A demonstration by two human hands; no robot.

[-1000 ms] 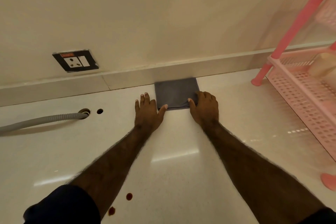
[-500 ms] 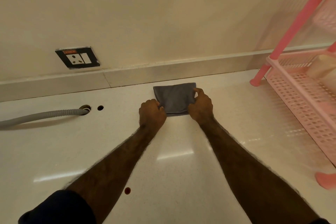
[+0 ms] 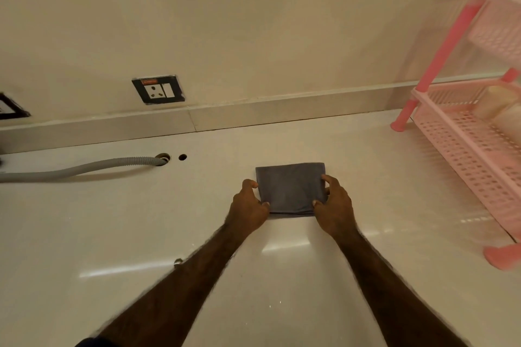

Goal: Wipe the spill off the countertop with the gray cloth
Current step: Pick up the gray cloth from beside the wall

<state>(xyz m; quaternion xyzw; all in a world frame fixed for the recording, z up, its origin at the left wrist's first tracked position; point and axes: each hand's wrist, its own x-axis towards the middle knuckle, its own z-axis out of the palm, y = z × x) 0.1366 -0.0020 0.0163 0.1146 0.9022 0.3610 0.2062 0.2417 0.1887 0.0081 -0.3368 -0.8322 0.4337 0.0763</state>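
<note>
Both hands grip the folded gray cloth (image 3: pixel 290 187): the left hand (image 3: pixel 248 210) pinches its near-left edge, the right hand (image 3: pixel 334 210) is closed on its right side, thumb on top. Cloth lies on the white countertop (image 3: pixel 112 220), well clear of the back wall. One small dark spot (image 3: pixel 178 261) shows beside the left forearm. Gray hose (image 3: pixel 84 167) enters a hole at left; a pink rack (image 3: pixel 465 144) stands at right.

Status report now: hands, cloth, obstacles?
Left hand and right hand both grip gray cloth, folded, flat on countertop. Nothing blocking. Spill not clearly visible.
</note>
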